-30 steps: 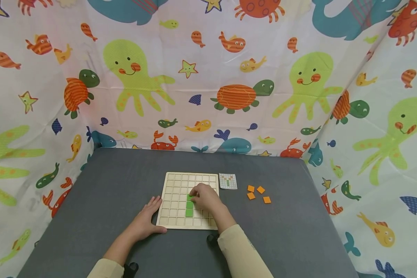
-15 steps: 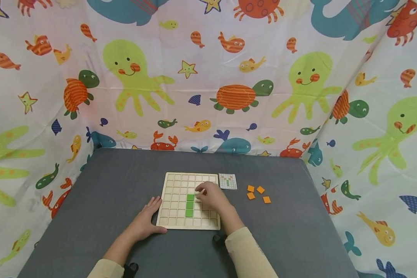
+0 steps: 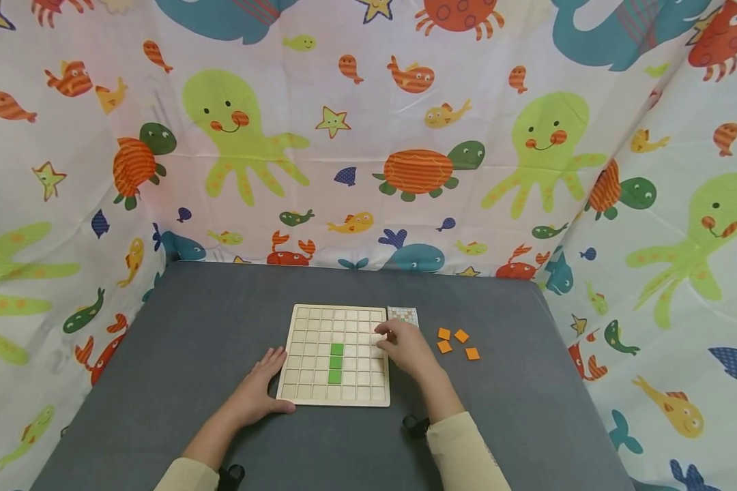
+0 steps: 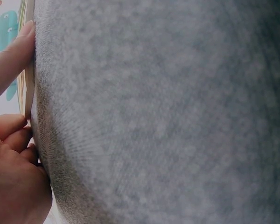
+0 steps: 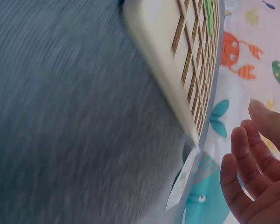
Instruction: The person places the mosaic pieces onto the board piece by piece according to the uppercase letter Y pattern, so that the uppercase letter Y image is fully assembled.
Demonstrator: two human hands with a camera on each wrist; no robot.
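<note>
A square wooden grid board (image 3: 310, 378) lies on the table with a column of several green square tiles (image 3: 335, 363) in its cells. My left hand (image 3: 259, 390) rests at the board's near left corner, fingers along the left side and thumb at the near edge; in the left wrist view the thumb (image 4: 14, 58) touches the rim. My right hand (image 3: 408, 348) hovers over the board's right edge, holding nothing, its fingers loosely bent and apart in the right wrist view. It partly covers a small printed pattern card (image 3: 403, 314) beside the board.
Several loose orange square tiles (image 3: 445, 346) lie right of the card on the grey table (image 3: 221, 307). A curtain (image 3: 344, 225) printed with sea animals hangs behind the table and at both sides. Dark straps (image 3: 415, 427) circle the wrists.
My right hand has left the top green tile and moved right, past the board's middle to its right edge. The green tiles stay in place. My left hand has not moved.
</note>
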